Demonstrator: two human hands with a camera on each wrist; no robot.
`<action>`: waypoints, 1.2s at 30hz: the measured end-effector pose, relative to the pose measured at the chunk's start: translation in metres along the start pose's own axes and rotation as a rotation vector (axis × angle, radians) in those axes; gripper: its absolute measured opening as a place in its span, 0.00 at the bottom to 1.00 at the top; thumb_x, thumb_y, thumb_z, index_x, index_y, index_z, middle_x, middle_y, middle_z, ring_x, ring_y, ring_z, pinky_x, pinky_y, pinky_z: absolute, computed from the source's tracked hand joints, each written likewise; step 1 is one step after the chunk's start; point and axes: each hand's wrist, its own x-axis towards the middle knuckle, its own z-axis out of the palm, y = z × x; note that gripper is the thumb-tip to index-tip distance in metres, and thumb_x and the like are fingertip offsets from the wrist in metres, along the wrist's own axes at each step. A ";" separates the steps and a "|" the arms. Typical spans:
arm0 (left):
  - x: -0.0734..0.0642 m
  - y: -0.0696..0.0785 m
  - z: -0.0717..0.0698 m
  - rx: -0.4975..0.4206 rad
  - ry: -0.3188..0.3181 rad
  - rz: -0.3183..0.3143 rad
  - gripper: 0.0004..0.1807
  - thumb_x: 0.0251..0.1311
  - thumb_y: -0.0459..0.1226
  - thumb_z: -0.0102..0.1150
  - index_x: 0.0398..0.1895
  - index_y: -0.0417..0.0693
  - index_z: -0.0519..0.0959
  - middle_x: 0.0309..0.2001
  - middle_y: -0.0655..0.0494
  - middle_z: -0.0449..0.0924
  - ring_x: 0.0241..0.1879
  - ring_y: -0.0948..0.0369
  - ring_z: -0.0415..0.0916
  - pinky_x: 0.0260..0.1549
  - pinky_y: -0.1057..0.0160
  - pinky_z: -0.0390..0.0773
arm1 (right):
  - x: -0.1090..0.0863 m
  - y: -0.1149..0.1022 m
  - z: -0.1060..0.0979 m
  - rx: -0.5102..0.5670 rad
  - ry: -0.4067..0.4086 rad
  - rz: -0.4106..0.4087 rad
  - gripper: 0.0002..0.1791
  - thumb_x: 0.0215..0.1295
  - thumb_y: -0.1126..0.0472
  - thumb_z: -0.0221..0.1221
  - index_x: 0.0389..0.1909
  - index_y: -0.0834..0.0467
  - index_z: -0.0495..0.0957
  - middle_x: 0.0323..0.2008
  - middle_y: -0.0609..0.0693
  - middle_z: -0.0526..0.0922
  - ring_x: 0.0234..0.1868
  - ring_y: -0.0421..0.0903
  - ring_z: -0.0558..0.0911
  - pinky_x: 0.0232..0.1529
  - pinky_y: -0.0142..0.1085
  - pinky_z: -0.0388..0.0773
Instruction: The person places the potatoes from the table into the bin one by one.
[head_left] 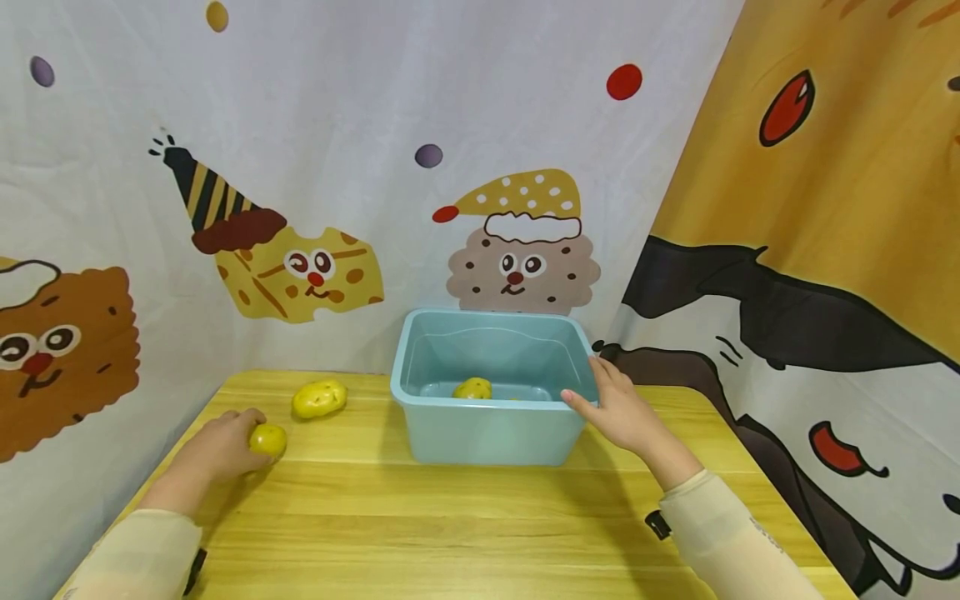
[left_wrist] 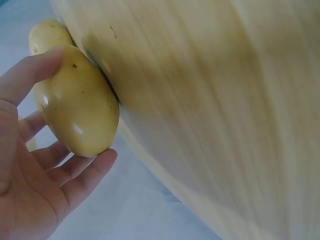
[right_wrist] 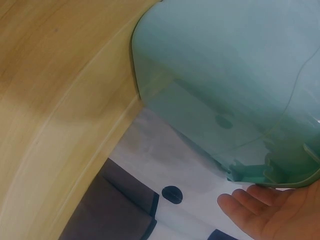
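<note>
My left hand (head_left: 225,446) holds a yellow potato (head_left: 268,441) at the left of the table. In the left wrist view, the thumb lies over the top of this potato (left_wrist: 80,105) and the fingers come round its other side. Just behind it lies a second potato (head_left: 319,399), partly hidden in the left wrist view. A light blue plastic bin (head_left: 487,433) stands at the table's middle back, with a potato (head_left: 472,389) inside. My right hand (head_left: 618,408) rests at the bin's right rim. In the right wrist view, its fingers (right_wrist: 245,207) are extended beside the rim.
The wooden table (head_left: 450,533) has rounded back corners. Behind and beside it hangs a printed cloth (head_left: 337,108) with cartoon figures, close to the bin's back. Dark bands sit under both sleeves (head_left: 720,517).
</note>
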 end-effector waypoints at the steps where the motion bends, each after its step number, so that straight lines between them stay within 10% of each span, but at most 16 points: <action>1: 0.000 0.000 0.000 -0.002 -0.002 0.000 0.37 0.48 0.45 0.74 0.55 0.29 0.73 0.44 0.30 0.75 0.42 0.36 0.76 0.40 0.38 0.74 | 0.000 0.000 0.000 0.000 0.000 0.000 0.55 0.70 0.29 0.46 0.78 0.67 0.45 0.76 0.69 0.48 0.73 0.71 0.53 0.65 0.70 0.58; 36: -0.006 0.014 0.002 -0.096 0.020 0.008 0.42 0.52 0.54 0.72 0.59 0.31 0.71 0.48 0.29 0.76 0.45 0.37 0.77 0.42 0.37 0.75 | 0.000 0.000 0.000 0.004 0.004 -0.001 0.55 0.70 0.29 0.47 0.78 0.68 0.46 0.76 0.68 0.48 0.73 0.71 0.54 0.65 0.70 0.58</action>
